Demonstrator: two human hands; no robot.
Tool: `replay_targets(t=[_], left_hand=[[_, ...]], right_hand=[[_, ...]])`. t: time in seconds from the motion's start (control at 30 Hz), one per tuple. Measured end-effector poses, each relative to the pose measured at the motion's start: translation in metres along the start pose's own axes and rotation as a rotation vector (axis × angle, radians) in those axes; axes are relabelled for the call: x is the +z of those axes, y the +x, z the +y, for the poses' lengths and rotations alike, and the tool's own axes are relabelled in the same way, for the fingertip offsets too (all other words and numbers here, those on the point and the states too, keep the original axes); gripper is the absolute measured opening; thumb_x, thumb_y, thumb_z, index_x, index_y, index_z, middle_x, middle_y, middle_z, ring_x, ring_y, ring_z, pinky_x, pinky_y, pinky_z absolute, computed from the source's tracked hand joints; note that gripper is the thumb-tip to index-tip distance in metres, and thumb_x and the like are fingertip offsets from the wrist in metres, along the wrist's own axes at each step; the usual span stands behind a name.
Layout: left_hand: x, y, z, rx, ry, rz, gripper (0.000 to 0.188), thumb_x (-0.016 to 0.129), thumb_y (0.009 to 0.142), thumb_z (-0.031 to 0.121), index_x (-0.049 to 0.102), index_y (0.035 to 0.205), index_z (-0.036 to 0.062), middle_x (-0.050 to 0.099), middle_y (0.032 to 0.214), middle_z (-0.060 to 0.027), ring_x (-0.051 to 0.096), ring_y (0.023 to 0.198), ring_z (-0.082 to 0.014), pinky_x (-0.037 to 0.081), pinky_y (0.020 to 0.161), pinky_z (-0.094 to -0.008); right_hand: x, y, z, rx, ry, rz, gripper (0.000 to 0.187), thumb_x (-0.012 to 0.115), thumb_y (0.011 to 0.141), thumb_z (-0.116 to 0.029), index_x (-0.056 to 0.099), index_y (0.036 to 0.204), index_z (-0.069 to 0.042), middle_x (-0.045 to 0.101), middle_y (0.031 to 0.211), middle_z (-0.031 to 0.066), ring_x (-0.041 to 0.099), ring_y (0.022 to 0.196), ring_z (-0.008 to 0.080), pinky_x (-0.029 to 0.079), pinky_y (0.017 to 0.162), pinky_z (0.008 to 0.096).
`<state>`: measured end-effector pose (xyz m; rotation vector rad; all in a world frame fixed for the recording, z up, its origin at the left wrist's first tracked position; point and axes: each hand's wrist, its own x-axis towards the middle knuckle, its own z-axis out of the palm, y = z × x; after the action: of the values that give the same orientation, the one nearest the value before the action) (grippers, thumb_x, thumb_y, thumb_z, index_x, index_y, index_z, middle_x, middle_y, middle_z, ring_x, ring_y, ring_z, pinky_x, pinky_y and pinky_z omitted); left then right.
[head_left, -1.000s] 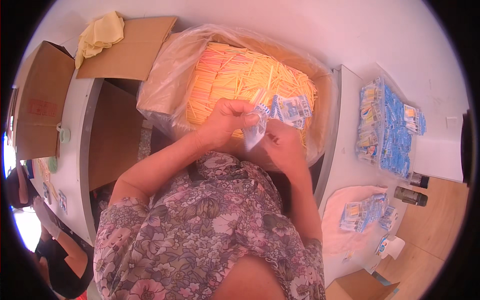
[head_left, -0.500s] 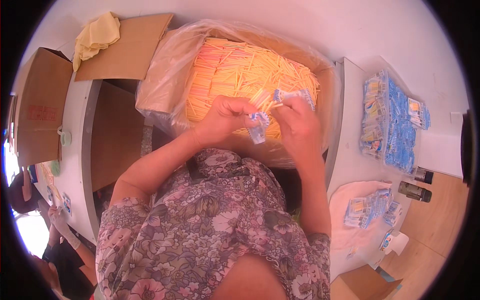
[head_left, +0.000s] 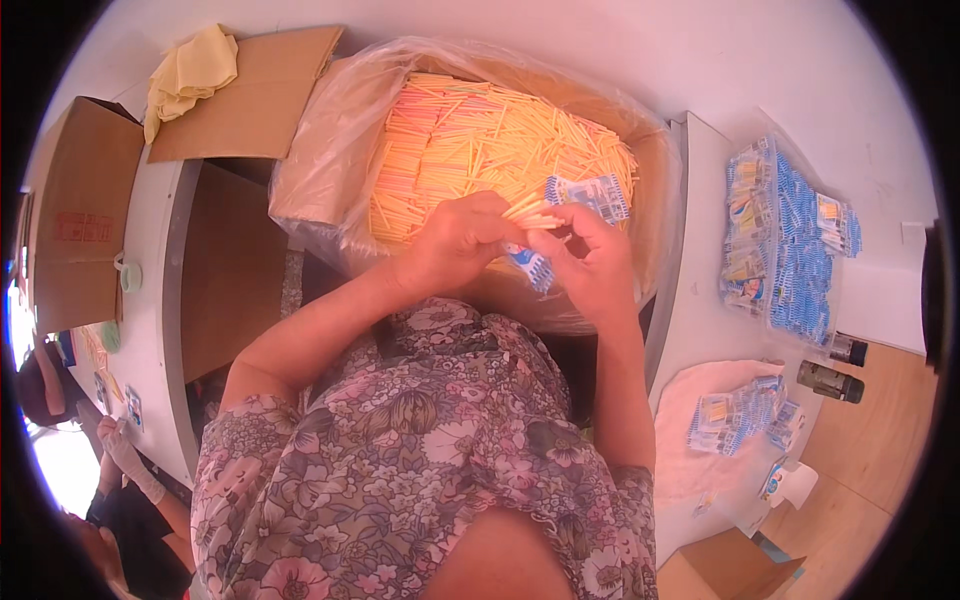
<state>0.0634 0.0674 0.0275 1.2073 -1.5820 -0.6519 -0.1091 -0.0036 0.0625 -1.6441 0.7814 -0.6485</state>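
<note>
A large cardboard box (head_left: 655, 235) lined with clear plastic stands in front of me, heaped with thin yellow sticks (head_left: 480, 130), some pinkish at the left. Over its near side, my left hand (head_left: 460, 238) is closed on a small bundle of sticks (head_left: 532, 214). Against the bundle's other end press the fingertips of my right hand (head_left: 595, 262). Below and between the hands hangs a small blue-and-clear packet (head_left: 535, 268); which fingers grip it is hidden. Another blue-and-clear packet (head_left: 590, 195) shows just beyond my right fingers; I cannot tell whether they hold it.
On the right table, a clear tub (head_left: 775, 240) holds many blue packets. More packets (head_left: 735, 415) lie on a pink cloth (head_left: 680, 470) near dark-capped bottles (head_left: 830, 380). Leftward are cardboard boxes (head_left: 85, 220), a yellow cloth (head_left: 195, 75) and a co-worker's gloved hand (head_left: 120, 445).
My hands have come closer together around the stick bundle. The lower packet has turned and shifted slightly right, and my right thumb and fingers now meet at the sticks' ends.
</note>
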Motion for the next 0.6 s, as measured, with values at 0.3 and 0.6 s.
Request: replay_targets(t=[0.3, 0.6], left_hand=[[0.009, -0.002, -0.005, 0.113, -0.004, -0.025, 0.017, 0.065, 0.073, -0.007, 0.068, 0.085, 0.0049, 0.059, 0.080, -0.0097, 0.058, 0.073, -0.0246, 0.045, 0.062, -0.0312], [0.009, -0.002, -0.008, 0.000, -0.056, -0.113, 0.024, 0.060, 0.068, -0.010, 0.067, 0.085, 0.0044, 0.059, 0.079, -0.0121, 0.060, 0.076, -0.0290, 0.048, 0.065, -0.0339]], right_hand=[[-0.003, 0.004, 0.007, -0.098, -0.092, -0.050, 0.009, 0.066, 0.082, -0.004, 0.062, 0.087, 0.001, 0.058, 0.075, -0.0008, 0.052, 0.065, 0.0040, 0.042, 0.057, 0.0198], [-0.011, 0.007, 0.012, 0.171, -0.013, -0.147, 0.011, 0.066, 0.083, -0.006, 0.059, 0.087, 0.001, 0.060, 0.075, -0.0003, 0.055, 0.066, 0.0044, 0.043, 0.055, 0.0196]])
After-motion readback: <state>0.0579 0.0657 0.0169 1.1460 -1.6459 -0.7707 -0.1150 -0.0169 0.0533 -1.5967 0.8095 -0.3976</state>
